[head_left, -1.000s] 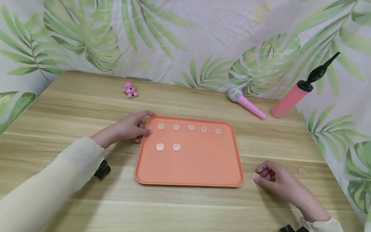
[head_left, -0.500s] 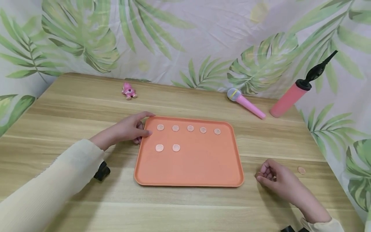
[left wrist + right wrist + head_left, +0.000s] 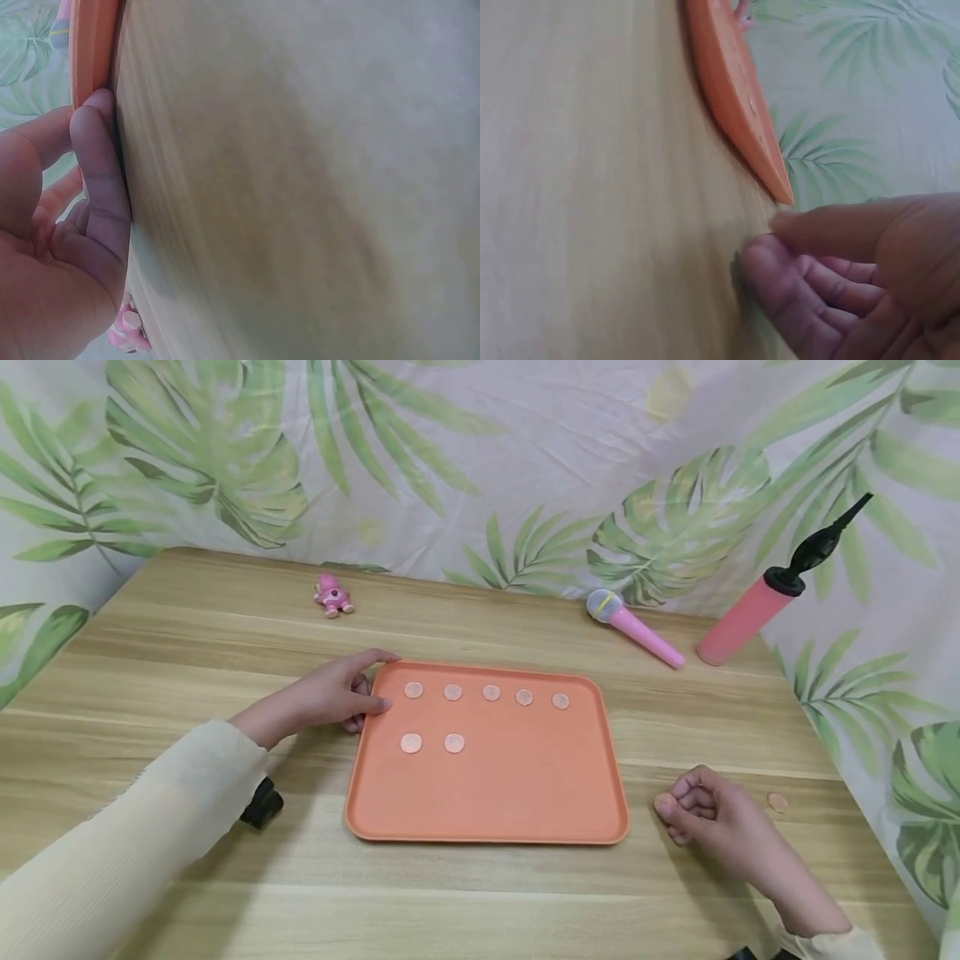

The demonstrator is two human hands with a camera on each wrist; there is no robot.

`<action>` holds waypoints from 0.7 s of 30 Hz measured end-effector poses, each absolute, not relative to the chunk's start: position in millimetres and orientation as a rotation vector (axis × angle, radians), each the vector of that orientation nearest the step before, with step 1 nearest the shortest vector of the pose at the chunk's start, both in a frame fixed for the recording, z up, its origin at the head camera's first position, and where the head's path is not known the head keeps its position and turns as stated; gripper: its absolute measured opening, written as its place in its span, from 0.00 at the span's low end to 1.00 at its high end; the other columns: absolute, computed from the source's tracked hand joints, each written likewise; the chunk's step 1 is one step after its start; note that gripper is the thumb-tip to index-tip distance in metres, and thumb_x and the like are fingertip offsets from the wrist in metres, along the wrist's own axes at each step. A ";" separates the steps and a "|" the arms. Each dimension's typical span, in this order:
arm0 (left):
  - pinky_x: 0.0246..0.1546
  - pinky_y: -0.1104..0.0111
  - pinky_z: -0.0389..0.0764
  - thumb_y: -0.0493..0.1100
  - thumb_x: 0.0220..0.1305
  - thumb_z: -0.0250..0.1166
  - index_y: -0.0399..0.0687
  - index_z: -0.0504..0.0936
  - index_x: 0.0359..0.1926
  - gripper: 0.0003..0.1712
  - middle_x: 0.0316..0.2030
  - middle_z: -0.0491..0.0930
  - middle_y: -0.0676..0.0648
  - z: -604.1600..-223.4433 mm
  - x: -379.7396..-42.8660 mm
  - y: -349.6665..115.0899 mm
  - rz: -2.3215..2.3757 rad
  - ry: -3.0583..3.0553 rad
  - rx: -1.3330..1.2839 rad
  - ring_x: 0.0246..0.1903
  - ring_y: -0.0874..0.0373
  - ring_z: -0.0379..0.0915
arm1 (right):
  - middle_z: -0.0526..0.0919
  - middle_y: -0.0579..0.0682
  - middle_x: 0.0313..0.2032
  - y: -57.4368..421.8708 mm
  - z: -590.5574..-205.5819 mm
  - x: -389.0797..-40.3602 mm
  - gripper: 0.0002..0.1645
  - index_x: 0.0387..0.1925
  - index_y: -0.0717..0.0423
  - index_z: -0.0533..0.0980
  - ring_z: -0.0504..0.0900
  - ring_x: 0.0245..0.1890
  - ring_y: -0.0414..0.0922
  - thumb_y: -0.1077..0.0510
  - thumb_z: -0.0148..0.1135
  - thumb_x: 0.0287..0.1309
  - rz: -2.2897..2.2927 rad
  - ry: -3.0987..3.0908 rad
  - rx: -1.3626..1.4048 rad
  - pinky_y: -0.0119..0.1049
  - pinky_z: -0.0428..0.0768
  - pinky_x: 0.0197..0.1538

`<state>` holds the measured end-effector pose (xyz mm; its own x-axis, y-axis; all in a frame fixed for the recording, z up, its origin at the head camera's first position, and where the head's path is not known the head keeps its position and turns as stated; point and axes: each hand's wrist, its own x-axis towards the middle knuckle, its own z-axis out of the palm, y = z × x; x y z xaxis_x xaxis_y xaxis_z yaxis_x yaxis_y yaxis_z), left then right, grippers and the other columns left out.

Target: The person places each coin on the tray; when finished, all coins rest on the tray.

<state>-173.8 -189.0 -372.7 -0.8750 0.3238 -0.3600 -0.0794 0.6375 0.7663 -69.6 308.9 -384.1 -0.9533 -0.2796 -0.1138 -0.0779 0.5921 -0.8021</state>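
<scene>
An orange tray (image 3: 525, 793) lies on the wooden table. My left hand (image 3: 337, 693) grips its far left corner, thumb over the rim and fingers curled along the outside; in the left wrist view those fingers (image 3: 101, 172) touch the tray's edge (image 3: 91, 52). Several copper-coloured coins (image 3: 491, 692) form a row along the tray's far side, and two more coins (image 3: 453, 743) sit in front of them at the left. Off the tray's right side, my right hand (image 3: 720, 822) pinches a coin (image 3: 661, 802) between thumb and fingers. Another loose coin (image 3: 777, 802) lies on the table beyond that hand.
Toward the back right lie a pink toy microphone (image 3: 637, 631) and, standing beside it, a pink hand pump (image 3: 750, 614) with a black nozzle. A small pink bear figure (image 3: 332, 596) is at the back left. A leaf-patterned cloth (image 3: 480, 460) hangs behind the table.
The coin in my right hand was turned nearly out of sight half a second ago and now shows again at the fingertips. That hand shifted slightly; my left hand kept its hold on the tray.
</scene>
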 end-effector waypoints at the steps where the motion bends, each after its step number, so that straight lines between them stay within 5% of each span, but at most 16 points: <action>1: 0.26 0.70 0.83 0.39 0.73 0.66 0.48 0.58 0.81 0.41 0.25 0.74 0.48 -372.5 -173.8 -188.8 1.149 2.387 0.190 0.21 0.60 0.77 | 0.87 0.47 0.31 309.3 -384.0 -70.1 0.11 0.43 0.69 0.72 0.86 0.28 0.36 0.65 0.66 0.69 -1.354 2.546 -0.257 0.34 0.89 0.33; 12: 0.25 0.69 0.83 0.40 0.73 0.67 0.46 0.57 0.81 0.42 0.25 0.73 0.48 -371.6 -173.5 -189.8 1.155 2.390 0.212 0.20 0.60 0.76 | 0.90 0.47 0.38 313.1 -381.9 -76.9 0.06 0.46 0.60 0.72 0.88 0.38 0.38 0.68 0.61 0.72 -1.808 2.116 -0.084 0.33 0.90 0.45; 21: 0.24 0.69 0.82 0.41 0.73 0.67 0.45 0.57 0.81 0.42 0.25 0.73 0.48 -373.0 -174.1 -190.3 1.143 2.398 0.216 0.20 0.60 0.75 | 0.90 0.47 0.41 281.7 -368.1 -92.3 0.13 0.50 0.61 0.72 0.87 0.38 0.37 0.61 0.65 0.72 -1.718 2.142 -0.030 0.31 0.89 0.47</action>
<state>-174.1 -190.3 -373.0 -0.8763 0.3341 -0.3471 -0.0593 0.6401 0.7660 -92.3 281.7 -368.1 -0.9223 -0.2580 -0.2876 0.2247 0.2473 -0.9425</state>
